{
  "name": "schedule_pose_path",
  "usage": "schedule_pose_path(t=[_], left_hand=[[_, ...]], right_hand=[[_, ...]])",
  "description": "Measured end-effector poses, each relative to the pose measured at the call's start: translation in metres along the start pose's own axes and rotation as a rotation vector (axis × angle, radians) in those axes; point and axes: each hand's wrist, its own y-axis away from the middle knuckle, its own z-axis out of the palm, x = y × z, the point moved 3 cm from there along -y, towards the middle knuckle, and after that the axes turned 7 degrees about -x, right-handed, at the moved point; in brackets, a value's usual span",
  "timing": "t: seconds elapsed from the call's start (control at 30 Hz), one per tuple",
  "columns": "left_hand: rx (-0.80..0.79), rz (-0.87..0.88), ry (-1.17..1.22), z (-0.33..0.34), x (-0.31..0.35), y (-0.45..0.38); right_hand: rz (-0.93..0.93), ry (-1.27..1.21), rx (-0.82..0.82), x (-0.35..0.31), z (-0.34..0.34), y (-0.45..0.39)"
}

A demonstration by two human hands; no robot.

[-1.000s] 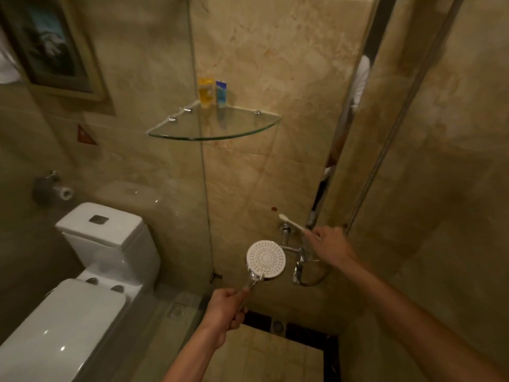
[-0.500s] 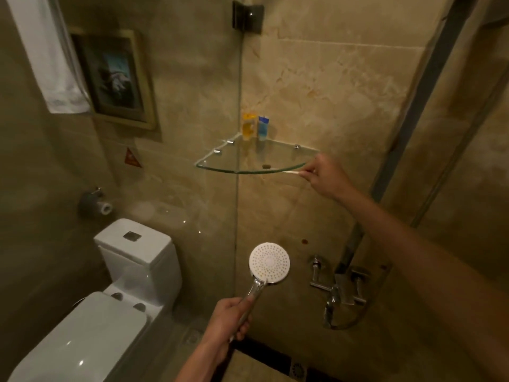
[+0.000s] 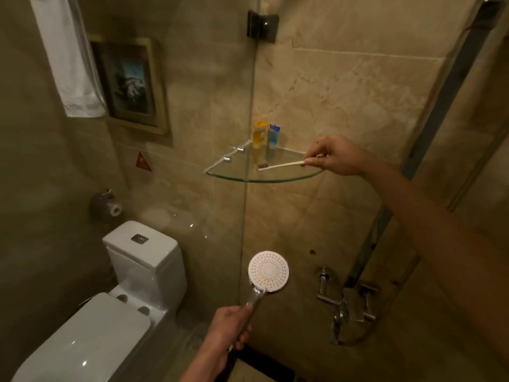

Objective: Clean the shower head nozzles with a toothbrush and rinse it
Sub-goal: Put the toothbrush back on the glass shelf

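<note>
Right hand [image 3: 337, 157] stretched out to the far glass corner shelf [image 3: 220, 174], fingers [image 3: 312, 161] pinching the handle end of the white toothbrush [image 3: 283, 164]. Brush lying almost level on or just over the glass, bristle end pointing left toward the wall corner; actual contact with the shelf cannot be told. Held by the very tip of the handle, probably so the head can be laid flat well inside the rim without the hand crowding the two small bottles, yellow [image 3: 259, 135] and blue [image 3: 274, 135], standing upright at the far corner just behind the bristles.

Left hand [image 3: 230, 330] low and near, fingers clenched round the chrome handle of the shower head [image 3: 268, 271]. White nozzle face turned up and toward the wearer, no water visibly coming out. Kept upright and facing the eye, presumably for checking the nozzles and for holding any drips over the shower floor, not the toilet [image 3: 110, 299] to the left beyond the glass panel [image 3: 248, 202].

Mixer tap [image 3: 349, 301] on the wall to the right of the shower head, well apart from either hand, hose looping beneath it. Likely stage: brush being parked or fetched at the shelf, freeing or arming the right hand; rinsing would call for that hand at the tap. Risk: thin brush near the rim could roll off the glass.
</note>
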Motion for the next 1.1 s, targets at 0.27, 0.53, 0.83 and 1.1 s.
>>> schedule_pose_path(t=[0.27,0.53,0.83,1.1], left_hand=[[0.003,0.013,-0.004,0.005,0.010,-0.004],[0.001,-0.011,-0.038,0.018,0.011,-0.009],[-0.052,-0.055,-0.069,0.043,0.012,-0.020],[-0.199,-0.080,0.035,0.098,0.025,-0.025]], right_hand=[[0.170,0.019,0.037,0.026,0.017,-0.030],[0.209,-0.079,0.080,0.023,0.043,-0.039],[0.260,-0.213,0.236,0.029,0.029,-0.020],[0.226,-0.188,0.359,0.069,-0.046,0.081]])
